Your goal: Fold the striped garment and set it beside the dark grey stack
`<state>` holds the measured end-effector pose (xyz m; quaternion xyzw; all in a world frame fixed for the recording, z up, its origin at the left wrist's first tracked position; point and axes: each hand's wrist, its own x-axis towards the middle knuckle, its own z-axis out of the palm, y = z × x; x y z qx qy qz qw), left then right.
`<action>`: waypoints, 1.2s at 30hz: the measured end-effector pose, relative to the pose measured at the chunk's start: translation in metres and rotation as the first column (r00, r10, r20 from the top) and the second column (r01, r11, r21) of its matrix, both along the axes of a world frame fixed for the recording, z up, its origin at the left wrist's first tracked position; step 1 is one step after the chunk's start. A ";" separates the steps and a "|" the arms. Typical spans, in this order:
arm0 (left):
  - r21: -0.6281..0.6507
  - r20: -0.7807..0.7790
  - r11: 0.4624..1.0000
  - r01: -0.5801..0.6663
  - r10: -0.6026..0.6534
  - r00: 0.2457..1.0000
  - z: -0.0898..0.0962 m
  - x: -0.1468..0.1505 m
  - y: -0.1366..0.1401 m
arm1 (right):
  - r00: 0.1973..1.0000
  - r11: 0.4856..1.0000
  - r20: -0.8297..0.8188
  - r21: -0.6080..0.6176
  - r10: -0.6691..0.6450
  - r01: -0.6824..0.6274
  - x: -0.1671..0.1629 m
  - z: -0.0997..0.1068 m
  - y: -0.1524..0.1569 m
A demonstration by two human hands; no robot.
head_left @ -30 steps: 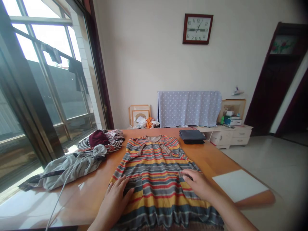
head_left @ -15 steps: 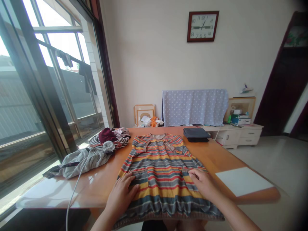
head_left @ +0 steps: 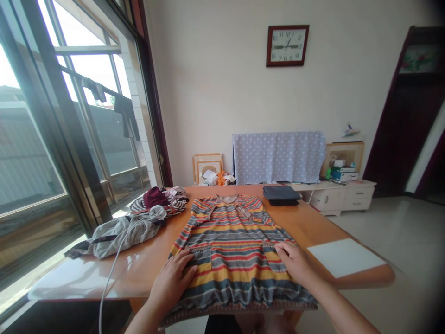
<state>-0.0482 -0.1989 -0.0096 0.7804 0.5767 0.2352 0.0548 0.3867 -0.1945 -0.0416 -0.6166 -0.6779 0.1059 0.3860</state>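
A striped shirt [head_left: 236, 260] in grey, yellow and red lies spread on the wooden table, its neckline at the far end and its gathered hem hanging at the near edge. Both sleeves are folded in over the front. Beside the left pocket, my left hand [head_left: 174, 278] rests flat on the cloth, fingers stretched and thumb apart. At the outer edge of the right pocket, my right hand [head_left: 294, 262] has its fingers bent together on the fabric, pinching it. The fingertips are partly hidden.
A heap of clothes [head_left: 156, 199] and a grey garment [head_left: 118, 234] lie at the left, with a pale cable [head_left: 110, 283] crossing down. Dark folded clothes [head_left: 281, 195] sit at the back right. A white sheet [head_left: 347, 257] covers the table's right corner.
The view has shifted slightly, so the clock and door sit lower and further left. Both hands stay at about the same places on the shirt, which keeps its shape.
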 end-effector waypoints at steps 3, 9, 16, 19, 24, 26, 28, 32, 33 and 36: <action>-0.005 0.010 1.000 -0.013 0.013 1.000 0.000 0.001 -0.001 | 1.000 1.000 0.000 -0.003 -0.018 0.018 0.002 -0.004 0.002; -0.002 -0.001 1.000 -0.011 0.011 1.000 0.000 0.001 -0.001 | 1.000 1.000 -0.007 0.012 -0.020 0.020 0.002 -0.011 0.006; -0.014 -0.024 1.000 -0.013 0.013 1.000 0.001 0.001 -0.003 | 1.000 1.000 -0.021 -0.004 -0.018 0.018 -0.001 -0.004 0.000; -0.016 -0.030 1.000 -0.010 0.009 1.000 0.000 0.000 -0.003 | 1.000 1.000 -0.019 -0.003 -0.016 0.016 -0.002 -0.003 -0.002; -0.009 -0.018 1.000 -0.014 0.014 1.000 0.000 0.001 -0.004 | 1.000 0.999 -0.001 0.032 -0.005 0.005 -0.001 -0.003 -0.003; -0.012 -0.015 1.000 -0.011 0.011 1.000 0.001 0.002 -0.005 | 1.000 1.000 0.006 0.028 -0.015 0.015 -0.001 -0.004 -0.002; -0.016 -0.012 1.000 -0.005 0.005 1.000 0.003 0.002 -0.006 | 1.000 0.999 0.010 0.019 -0.027 0.027 -0.001 -0.004 -0.002; -0.023 -0.012 1.000 -0.011 0.010 1.000 0.002 0.002 -0.006 | 0.999 0.999 0.007 0.039 -0.035 0.035 -0.003 -0.002 -0.002; -0.026 -0.011 1.000 -0.013 0.013 1.000 0.001 0.002 -0.005 | 0.999 0.998 0.004 0.048 -0.035 0.034 -0.004 -0.001 -0.003; -0.044 0.003 0.999 -0.009 0.009 1.000 -0.001 -0.001 -0.002 | 0.999 0.996 -0.007 0.071 -0.044 0.044 -0.007 0.004 -0.006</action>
